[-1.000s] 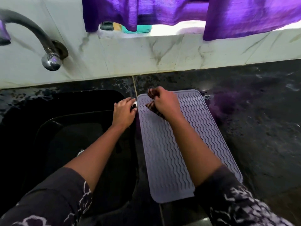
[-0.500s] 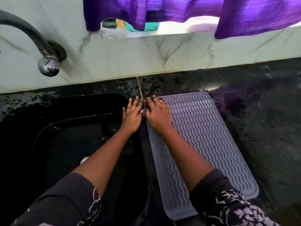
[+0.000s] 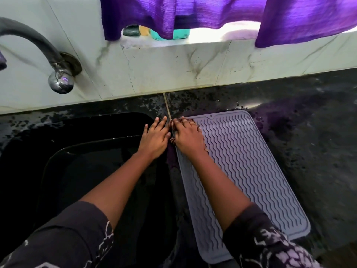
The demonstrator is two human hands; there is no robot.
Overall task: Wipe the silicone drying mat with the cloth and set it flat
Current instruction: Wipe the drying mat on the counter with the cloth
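Observation:
A grey silicone drying mat with a wavy ribbed surface lies flat on the dark counter, right of the sink. My right hand presses down on the mat's far left corner, fingers spread over a dark striped cloth; only the cloth's edges show under the palm. My left hand lies flat, fingers apart, on the counter strip between sink and mat, touching the right hand and holding nothing.
A black sink fills the left side, with a dark tap above it. The wet black stone counter spreads right of the mat. A white marble wall, a ledge with small containers and purple curtains stand behind.
My right hand slid the cloth from the mat's upper middle to its far left corner and flattened over it. My left hand opened flat beside it. The camera view shifted slightly.

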